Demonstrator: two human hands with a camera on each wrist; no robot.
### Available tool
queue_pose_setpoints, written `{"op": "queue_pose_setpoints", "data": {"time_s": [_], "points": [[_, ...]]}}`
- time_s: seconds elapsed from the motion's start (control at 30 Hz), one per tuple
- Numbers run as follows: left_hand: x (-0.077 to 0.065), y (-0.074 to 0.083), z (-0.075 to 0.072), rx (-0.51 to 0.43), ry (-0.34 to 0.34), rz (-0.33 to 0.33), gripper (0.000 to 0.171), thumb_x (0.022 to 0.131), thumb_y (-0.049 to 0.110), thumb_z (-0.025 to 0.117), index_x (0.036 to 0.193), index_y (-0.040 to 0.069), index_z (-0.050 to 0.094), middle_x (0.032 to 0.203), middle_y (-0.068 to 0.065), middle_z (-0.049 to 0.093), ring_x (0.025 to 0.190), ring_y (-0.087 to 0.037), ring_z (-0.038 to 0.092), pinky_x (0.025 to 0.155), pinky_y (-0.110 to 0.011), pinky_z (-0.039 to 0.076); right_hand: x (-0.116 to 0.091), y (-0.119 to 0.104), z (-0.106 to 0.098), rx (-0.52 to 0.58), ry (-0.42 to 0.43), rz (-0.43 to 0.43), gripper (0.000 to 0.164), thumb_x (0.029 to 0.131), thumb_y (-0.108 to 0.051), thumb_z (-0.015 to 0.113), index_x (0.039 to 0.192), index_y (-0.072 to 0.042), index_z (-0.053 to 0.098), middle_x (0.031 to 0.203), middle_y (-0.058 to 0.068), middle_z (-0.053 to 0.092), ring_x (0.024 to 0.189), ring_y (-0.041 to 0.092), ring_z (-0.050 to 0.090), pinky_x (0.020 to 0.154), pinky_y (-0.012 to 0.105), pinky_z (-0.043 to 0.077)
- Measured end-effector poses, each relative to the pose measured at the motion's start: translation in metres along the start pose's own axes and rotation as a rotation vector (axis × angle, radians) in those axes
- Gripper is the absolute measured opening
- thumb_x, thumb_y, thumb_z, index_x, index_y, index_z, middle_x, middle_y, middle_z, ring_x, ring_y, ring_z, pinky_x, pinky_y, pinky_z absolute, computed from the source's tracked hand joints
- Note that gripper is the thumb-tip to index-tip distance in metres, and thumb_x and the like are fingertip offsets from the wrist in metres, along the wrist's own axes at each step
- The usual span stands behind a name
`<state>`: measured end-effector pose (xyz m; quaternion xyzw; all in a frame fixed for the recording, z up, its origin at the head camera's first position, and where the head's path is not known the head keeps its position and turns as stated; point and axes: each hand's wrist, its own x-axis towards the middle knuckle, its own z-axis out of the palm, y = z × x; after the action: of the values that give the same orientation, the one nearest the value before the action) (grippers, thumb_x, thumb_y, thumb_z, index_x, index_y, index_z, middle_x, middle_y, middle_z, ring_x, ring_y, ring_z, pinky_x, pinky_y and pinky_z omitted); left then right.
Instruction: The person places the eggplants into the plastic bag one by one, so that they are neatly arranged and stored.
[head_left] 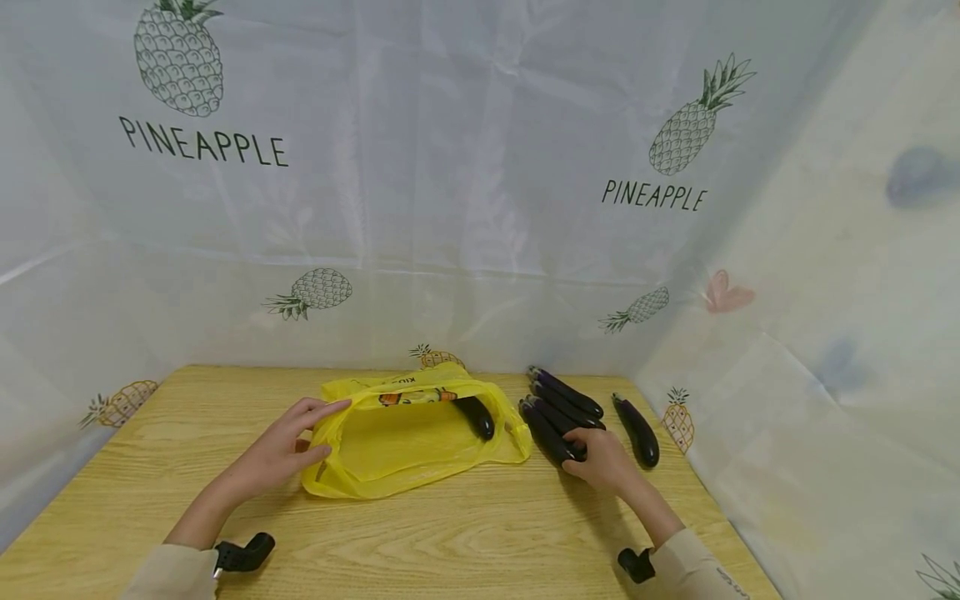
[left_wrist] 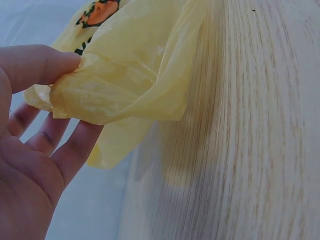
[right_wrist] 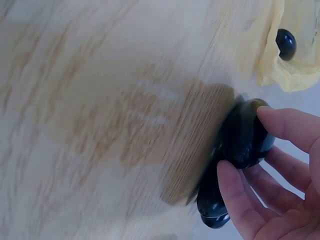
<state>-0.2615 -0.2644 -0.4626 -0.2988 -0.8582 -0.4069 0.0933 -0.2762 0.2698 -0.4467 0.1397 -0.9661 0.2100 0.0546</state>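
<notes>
A yellow plastic bag (head_left: 356, 485) lies on its side, its mouth facing me. My left hand (head_left: 288, 442) holds the bag's left edge, with the thumb (left_wrist: 45, 65) on one face of the plastic and the other fingers behind it. Inside the bag, toward its right end, is a dark purple eggplant (head_left: 480, 419). To the right of the bag, my right hand (head_left: 606, 460) grips the blunt end of another eggplant (right_wrist: 245, 135) between thumb and fingers. This one lies at the near left side of a small group.
Beside the held eggplant lie more eggplants (head_left: 570, 393), close together with stems pointing away. A separate eggplant (head_left: 637, 433) rests farther right. The wooden table (head_left: 420, 550) meets a pineapple-print plastic curtain (head_left: 480, 208) at the back and sides.
</notes>
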Motion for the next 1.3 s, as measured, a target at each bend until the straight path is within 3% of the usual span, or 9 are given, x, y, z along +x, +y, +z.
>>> {"op": "queue_pose_setpoints", "data": {"time_s": [0.87, 1.3], "points": [[0.0001, 0.0032, -0.0004, 0.014, 0.002, 0.001, 0.069, 0.098, 0.001, 0.074, 0.161, 0.015, 0.049, 0.132, -0.006, 0.052, 0.107, -0.011, 0.051, 0.082, -0.03, 0.056, -0.0032, 0.0013, -0.0052, 0.077, -0.05, 0.035, 0.045, 0.09, -0.016, 0.086, 0.13, -0.002, 0.073, 0.118, 0.015, 0.075, 0.105, 0.035, 0.071, 0.084, 0.05, 0.059], [0.0006, 0.0019, 0.0006, -0.008, 0.008, 0.037, 0.068, 0.099, -0.002, 0.072, 0.161, 0.012, 0.048, 0.127, -0.007, 0.051, 0.096, -0.013, 0.048, 0.07, -0.029, 0.048, -0.0048, 0.0092, 0.0016, 0.124, -0.021, 0.033, 0.045, 0.092, -0.023, 0.085, 0.132, -0.006, 0.074, 0.114, 0.012, 0.077, 0.087, 0.019, 0.071, 0.074, 0.039, 0.058]]}}
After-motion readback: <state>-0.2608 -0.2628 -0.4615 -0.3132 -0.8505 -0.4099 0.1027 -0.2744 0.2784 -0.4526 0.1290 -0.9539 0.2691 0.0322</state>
